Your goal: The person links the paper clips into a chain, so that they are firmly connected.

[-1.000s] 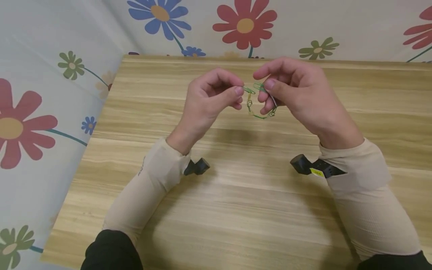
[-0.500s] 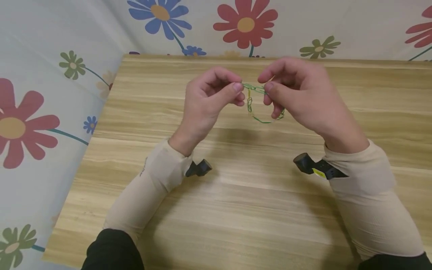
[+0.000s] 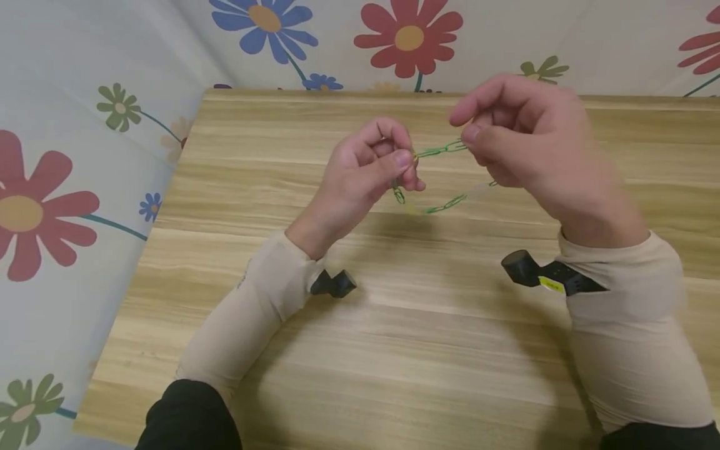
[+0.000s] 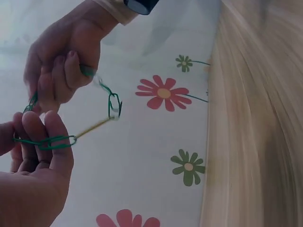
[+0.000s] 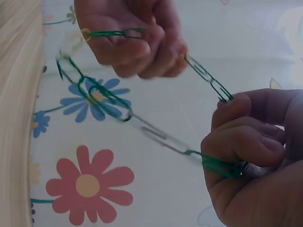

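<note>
A chain of linked paper clips (image 3: pixel 447 203), mostly green with some yellow and a whitish one, hangs between my two hands over the table. My left hand (image 3: pixel 368 169) pinches it between thumb and forefinger at a yellow clip (image 3: pixel 415 157). To its right, my right hand (image 3: pixel 534 137) pinches the end of a short green stretch (image 3: pixel 441 150) that runs taut between the hands. The rest sags below in a loop. In the right wrist view, the loop's green clip (image 5: pixel 220 165) runs into my right hand's curled lower fingers (image 5: pixel 246 146); part of the chain is hidden inside both hands.
Below the hands lies a wood-grain table (image 3: pixel 394 350). A white cloth with printed flowers (image 3: pixel 409 39) hangs behind its back edge and along its left side. A black camera (image 3: pixel 334 284) sticks out at the left wrist, another camera (image 3: pixel 523 269) at the right.
My right hand has moved right and slightly up, away from the left, drawing the short green stretch out longer. My left hand's grip is now at a yellow clip, and the loop spreads wider.
</note>
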{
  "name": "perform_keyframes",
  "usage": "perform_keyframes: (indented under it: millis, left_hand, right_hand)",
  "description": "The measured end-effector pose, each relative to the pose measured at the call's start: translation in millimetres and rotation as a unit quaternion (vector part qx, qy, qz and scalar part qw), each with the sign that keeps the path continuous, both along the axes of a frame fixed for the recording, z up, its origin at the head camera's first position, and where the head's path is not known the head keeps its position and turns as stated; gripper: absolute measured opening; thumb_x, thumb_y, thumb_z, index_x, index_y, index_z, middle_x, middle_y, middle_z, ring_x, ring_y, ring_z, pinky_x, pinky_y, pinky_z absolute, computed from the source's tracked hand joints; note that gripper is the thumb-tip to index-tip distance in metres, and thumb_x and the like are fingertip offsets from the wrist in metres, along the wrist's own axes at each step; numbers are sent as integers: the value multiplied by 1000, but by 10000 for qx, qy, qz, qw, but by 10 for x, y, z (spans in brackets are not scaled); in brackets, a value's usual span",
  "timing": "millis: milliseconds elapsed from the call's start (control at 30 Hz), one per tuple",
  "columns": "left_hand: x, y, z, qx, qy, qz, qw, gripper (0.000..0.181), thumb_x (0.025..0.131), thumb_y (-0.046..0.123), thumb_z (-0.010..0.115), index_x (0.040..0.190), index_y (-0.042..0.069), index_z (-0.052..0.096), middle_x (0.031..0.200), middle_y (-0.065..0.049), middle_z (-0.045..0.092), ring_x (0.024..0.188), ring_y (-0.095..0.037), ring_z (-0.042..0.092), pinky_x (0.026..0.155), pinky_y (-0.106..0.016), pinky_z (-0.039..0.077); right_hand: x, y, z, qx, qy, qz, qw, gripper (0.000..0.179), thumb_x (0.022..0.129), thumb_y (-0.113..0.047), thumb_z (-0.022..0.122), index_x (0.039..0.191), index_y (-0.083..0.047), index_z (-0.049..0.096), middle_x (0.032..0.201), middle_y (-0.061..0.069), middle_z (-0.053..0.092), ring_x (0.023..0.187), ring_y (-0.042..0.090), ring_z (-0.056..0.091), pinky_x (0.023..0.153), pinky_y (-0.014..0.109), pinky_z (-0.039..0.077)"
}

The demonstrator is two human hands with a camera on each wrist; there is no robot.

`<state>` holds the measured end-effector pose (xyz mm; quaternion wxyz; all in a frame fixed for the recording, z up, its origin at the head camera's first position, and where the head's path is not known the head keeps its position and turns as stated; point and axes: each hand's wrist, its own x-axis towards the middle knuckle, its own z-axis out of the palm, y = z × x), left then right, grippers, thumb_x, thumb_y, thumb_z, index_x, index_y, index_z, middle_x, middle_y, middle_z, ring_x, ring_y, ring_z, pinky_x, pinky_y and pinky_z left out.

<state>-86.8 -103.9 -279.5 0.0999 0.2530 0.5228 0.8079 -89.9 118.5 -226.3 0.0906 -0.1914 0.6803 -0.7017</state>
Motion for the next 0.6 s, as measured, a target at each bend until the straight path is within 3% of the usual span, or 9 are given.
perform_keyframes:
  millis: [100, 233, 400, 500, 600]
  left_hand:
    - [-5, -14, 16, -104, 83, 26, 9999, 16, 97, -12, 47, 106, 0, 53, 80, -10, 57, 72, -21, 59, 77, -36, 57]
    - [-12, -26, 31, -183, 75, 124, 9997, 16, 97, -11, 48, 106, 0, 54, 79, -12, 56, 63, -21, 52, 65, -31, 56]
    - [-41, -77, 56, -438, -21, 220, 9988, 13, 97, -9, 50, 104, 0, 57, 78, -15, 54, 55, -21, 42, 54, -28, 52]
    - [-92, -97, 42, -680, -324, 161, 9970, 12, 98, -7, 51, 105, 0, 58, 81, -14, 54, 59, -21, 43, 54, -28, 52]
    - [-170, -112, -18, -783, -744, 126, 9941, 15, 98, -6, 52, 109, 0, 59, 85, -11, 54, 66, -21, 46, 57, -28, 53]
  right_hand:
    - [-15, 58, 16, -323, -61, 26, 9995, 16, 94, 4, 65, 107, 12, 62, 71, 15, 53, 52, 20, 34, 41, 28, 18]
    - [-24, 82, 20, -231, -120, 83, 9996, 16, 95, 3, 65, 107, 11, 62, 70, 15, 52, 51, 19, 32, 42, 29, 18]
    - [-56, 142, 30, 818, -52, 289, 9962, 16, 98, -5, 64, 111, 5, 65, 70, 13, 50, 50, 22, 33, 41, 32, 24]
    - [-114, 204, -15, 1360, -46, 695, 9883, 19, 99, -8, 65, 116, 1, 64, 74, 13, 52, 53, 25, 42, 44, 33, 37]
    - [-202, 261, -142, 1053, -257, 1043, 9886, 23, 97, -1, 65, 119, 2, 63, 80, 14, 56, 63, 28, 54, 57, 31, 53]
